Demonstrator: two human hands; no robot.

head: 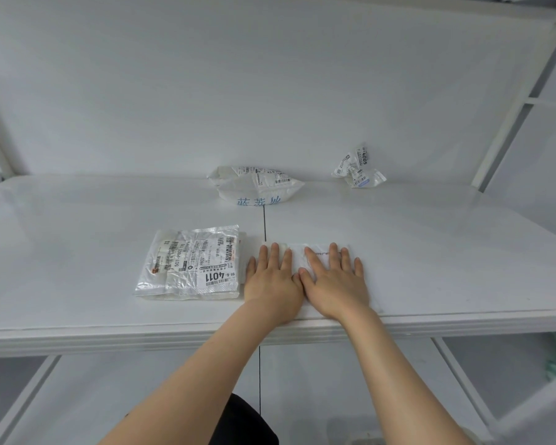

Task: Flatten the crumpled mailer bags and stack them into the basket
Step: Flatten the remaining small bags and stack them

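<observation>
**Mailer bag point(316, 250) being pressed flat at the table's near edge**

The mailer bag is lying under both palms, its long axis running side to side across the person. The left hand point(272, 277) and right hand point(336, 281) are pressing down with fingers straight and spread, thumbs touching, gripping nothing. The flattened pile point(190, 264) is sitting just beside the left hand, so that hand looks the nearer one for sliding the bag over. No basket is showing. Two crumpled bags are waiting at the back of the table point(430, 252): the larger one point(257, 186) straight ahead, the smaller one point(357, 168) off towards the right hand's side.
</observation>
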